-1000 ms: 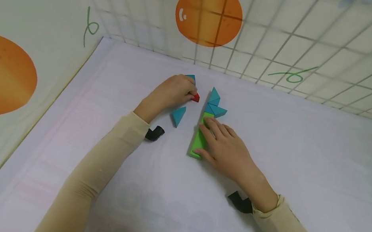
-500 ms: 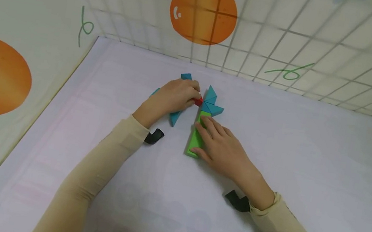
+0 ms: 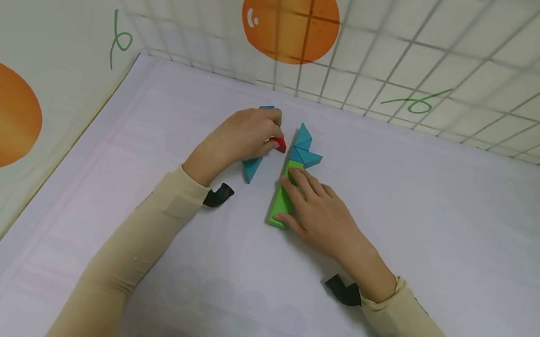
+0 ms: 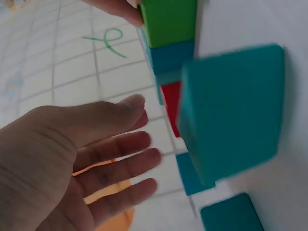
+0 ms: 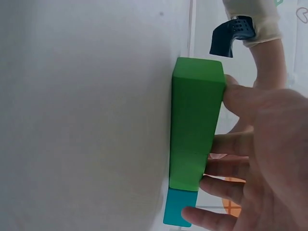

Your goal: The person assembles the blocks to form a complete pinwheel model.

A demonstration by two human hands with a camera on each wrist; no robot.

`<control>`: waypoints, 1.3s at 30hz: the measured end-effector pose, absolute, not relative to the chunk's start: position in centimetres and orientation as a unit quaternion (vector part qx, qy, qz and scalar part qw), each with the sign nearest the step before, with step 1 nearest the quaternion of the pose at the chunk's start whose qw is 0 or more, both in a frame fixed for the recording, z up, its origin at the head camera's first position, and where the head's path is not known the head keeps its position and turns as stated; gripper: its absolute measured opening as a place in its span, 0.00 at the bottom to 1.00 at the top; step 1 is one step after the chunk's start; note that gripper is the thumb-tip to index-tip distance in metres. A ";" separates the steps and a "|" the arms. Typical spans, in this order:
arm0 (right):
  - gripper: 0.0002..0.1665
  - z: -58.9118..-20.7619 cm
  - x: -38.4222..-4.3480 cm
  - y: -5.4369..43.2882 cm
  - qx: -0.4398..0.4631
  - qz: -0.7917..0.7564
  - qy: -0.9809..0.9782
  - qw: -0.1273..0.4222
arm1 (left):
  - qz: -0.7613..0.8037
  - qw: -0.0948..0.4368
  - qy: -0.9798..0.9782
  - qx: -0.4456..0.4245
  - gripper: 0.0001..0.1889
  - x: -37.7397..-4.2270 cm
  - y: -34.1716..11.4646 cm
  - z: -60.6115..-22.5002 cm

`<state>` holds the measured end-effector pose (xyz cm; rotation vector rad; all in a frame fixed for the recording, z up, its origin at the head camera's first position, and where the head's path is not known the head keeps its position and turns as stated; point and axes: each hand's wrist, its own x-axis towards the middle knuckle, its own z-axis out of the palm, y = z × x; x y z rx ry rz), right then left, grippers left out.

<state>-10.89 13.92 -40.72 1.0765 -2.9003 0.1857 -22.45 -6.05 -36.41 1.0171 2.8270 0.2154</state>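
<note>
My left hand [image 3: 240, 135] is over a small red block [image 3: 281, 144], fingertips right at it in the head view. The left wrist view shows the thumb and fingers loosely extended, with the red block [image 4: 171, 108] just past their tips. My right hand [image 3: 323, 214] rests its fingers on the upper side of a long green block [image 5: 195, 130], thumb by the near end. Its little finger lies against a blue block [image 5: 180, 207] adjoining the green one. Blue triangular blocks [image 3: 304, 147] fan out from the green block's far end.
A blue triangular block [image 3: 251, 170] lies below my left hand, large in the left wrist view. Another blue block [image 3: 267, 107] shows beyond the fingers. The white tabletop [image 3: 212, 276] meets a printed grid backdrop [image 3: 383, 40]. Black curved pieces [image 3: 219, 195] stick out at both wrists.
My left hand brings the red block right up to the blue triangles, then both shift back left, leaving a small gap. The right hand stays on the green block. The head view drifts slightly.
</note>
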 end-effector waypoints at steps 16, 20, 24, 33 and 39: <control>0.40 -40.7 -11.0 13.9 0.348 0.061 -0.936 0.019 | 0.042 0.172 0.947 0.268 0.27 -19.8 -4.2 -35.9; 0.40 -40.8 -11.1 13.9 0.349 0.060 -0.935 0.019 | 0.046 0.161 0.945 0.280 0.25 -20.1 -4.1 -36.5; 0.40 -40.9 -11.1 13.9 0.352 0.059 -0.934 0.027 | 0.046 0.161 0.943 0.289 0.24 -20.6 -4.6 -36.6; 0.41 -40.8 -11.1 13.9 0.357 0.059 -0.931 0.040 | 0.088 0.156 0.933 0.313 0.13 -21.0 -5.4 -35.8; 0.41 -40.8 -11.0 14.0 0.353 0.055 -0.934 0.031 | 0.090 0.166 0.931 0.314 0.12 -21.1 -5.2 -36.1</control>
